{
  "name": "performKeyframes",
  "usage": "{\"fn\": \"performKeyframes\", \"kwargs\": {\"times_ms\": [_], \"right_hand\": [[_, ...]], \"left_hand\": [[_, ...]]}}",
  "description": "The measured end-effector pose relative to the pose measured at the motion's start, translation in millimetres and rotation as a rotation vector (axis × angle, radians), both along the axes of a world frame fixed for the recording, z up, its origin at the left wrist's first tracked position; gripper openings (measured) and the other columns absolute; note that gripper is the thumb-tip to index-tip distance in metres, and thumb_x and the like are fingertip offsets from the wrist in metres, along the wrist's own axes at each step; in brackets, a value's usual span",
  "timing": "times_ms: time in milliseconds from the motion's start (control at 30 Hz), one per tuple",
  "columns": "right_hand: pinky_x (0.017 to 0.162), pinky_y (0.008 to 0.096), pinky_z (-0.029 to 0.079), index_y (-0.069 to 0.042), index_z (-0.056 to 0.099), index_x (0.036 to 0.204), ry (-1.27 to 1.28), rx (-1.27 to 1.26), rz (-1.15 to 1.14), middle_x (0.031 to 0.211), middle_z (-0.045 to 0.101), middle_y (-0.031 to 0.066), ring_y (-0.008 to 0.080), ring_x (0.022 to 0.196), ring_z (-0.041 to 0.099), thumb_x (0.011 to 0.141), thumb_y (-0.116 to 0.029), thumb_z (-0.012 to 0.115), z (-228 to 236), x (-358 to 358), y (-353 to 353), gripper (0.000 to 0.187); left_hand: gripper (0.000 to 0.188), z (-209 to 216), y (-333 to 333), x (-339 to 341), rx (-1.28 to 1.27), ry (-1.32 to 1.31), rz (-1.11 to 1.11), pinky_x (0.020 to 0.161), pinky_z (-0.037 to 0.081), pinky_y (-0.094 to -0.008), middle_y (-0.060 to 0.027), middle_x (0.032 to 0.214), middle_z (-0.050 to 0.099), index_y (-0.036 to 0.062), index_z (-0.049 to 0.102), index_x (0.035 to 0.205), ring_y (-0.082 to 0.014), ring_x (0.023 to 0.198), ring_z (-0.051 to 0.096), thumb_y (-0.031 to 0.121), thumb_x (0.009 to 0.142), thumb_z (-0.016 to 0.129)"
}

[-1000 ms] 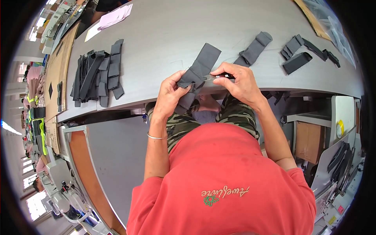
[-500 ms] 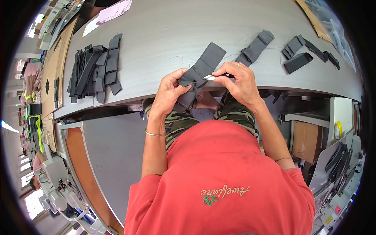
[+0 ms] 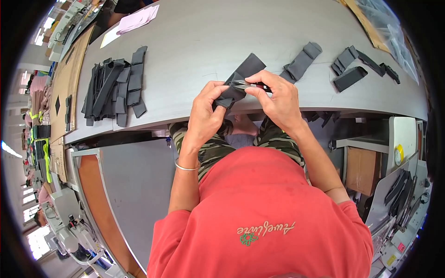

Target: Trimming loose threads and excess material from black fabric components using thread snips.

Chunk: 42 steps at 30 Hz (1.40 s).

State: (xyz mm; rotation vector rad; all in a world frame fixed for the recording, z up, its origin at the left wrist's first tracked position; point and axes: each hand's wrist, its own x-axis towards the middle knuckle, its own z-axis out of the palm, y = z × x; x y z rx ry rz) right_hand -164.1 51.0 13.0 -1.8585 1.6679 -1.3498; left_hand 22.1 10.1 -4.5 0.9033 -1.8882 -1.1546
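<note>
My left hand (image 3: 207, 110) is closed on a dark grey folded fabric strip (image 3: 251, 66), which it holds over the table's near edge. In my right hand (image 3: 278, 98) is a pair of thread snips (image 3: 244, 85), pinched between thumb and fingers. The pale blades lie against the strip, slightly apart. Part of the strip is hidden behind my left fingers. Beyond my right hand, another dark grey fabric strip (image 3: 303, 61) lies on the table.
A pile of dark strips (image 3: 111, 85) lies on the left of the grey table (image 3: 194, 41). Several shorter dark pieces (image 3: 351, 78) lie at the right. Pink papers (image 3: 139, 19) are at the far left, clear plastic (image 3: 389, 28) at the far right. Loose threads are scattered about.
The strip has been turned and bunched up in my left hand. My right hand has shifted slightly left, and the snips' blades now show apart against the fabric.
</note>
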Motion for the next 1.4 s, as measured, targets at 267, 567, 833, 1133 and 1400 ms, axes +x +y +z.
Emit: {"fn": "performKeyframes", "kwargs": {"times_ms": [267,567,833,1133,1400], "right_hand": [[0.057,0.0351,0.044,-0.009,0.064,0.082,0.151,0.000,-0.019,0.071,0.064,0.0029,0.0229,0.065,0.059,0.079,-0.020,0.068,5.5,1.7,-1.3,0.012],[0.056,0.0363,0.042,-0.009,0.063,0.077,0.231,-0.037,-0.052,0.065,0.061,0.0034,0.0233,0.062,0.057,0.078,-0.019,0.069,6.8,0.9,-1.3,0.012],[0.064,0.0240,0.043,-0.006,0.067,0.094,-0.385,0.074,-0.079,0.073,0.062,0.0024,0.0091,0.068,0.055,0.082,-0.017,0.069,5.1,-22.8,-4.5,0.016],[0.067,0.0201,0.041,-0.008,0.058,0.118,-0.549,0.100,0.116,0.083,0.050,-0.0028,0.0058,0.073,0.047,0.080,-0.009,0.073,12.9,-8.9,3.3,0.042],[0.056,0.0245,0.046,-0.008,0.071,0.092,-0.250,-0.234,0.112,0.078,0.060,0.0032,0.0111,0.066,0.056,0.067,0.010,0.065,24.9,0.4,-1.7,0.032]], "left_hand": [[0.037,9.1,7.4,-2.5,-0.190,-0.195,0.078,0.080,0.047,-0.0395,-0.0172,0.105,0.056,-0.0049,0.059,0.103,-0.0349,0.093,0.058,-0.011,0.068,0.047],[0.040,12.8,9.0,-2.1,-0.298,-0.338,0.085,0.081,0.047,-0.0408,-0.0168,0.107,0.056,-0.0044,0.061,0.102,-0.0334,0.094,0.057,-0.012,0.065,0.046],[0.035,9.7,8.7,3.8,-0.062,-0.024,0.076,0.082,0.048,-0.0306,-0.0105,0.111,0.057,-0.0045,0.060,0.107,-0.0205,0.095,0.059,-0.012,0.075,0.048],[0.034,17.5,9.0,-1.7,0.300,0.424,0.060,0.089,0.043,-0.0254,-0.0056,0.119,0.054,-0.0036,0.063,0.105,-0.0131,0.103,0.054,-0.010,0.073,0.054],[0.033,9.4,2.1,-5.5,-0.120,0.166,0.169,0.100,0.035,-0.0373,-0.0108,0.122,0.048,0.0029,0.054,0.102,-0.0242,0.115,0.047,0.001,0.069,0.062]]}}
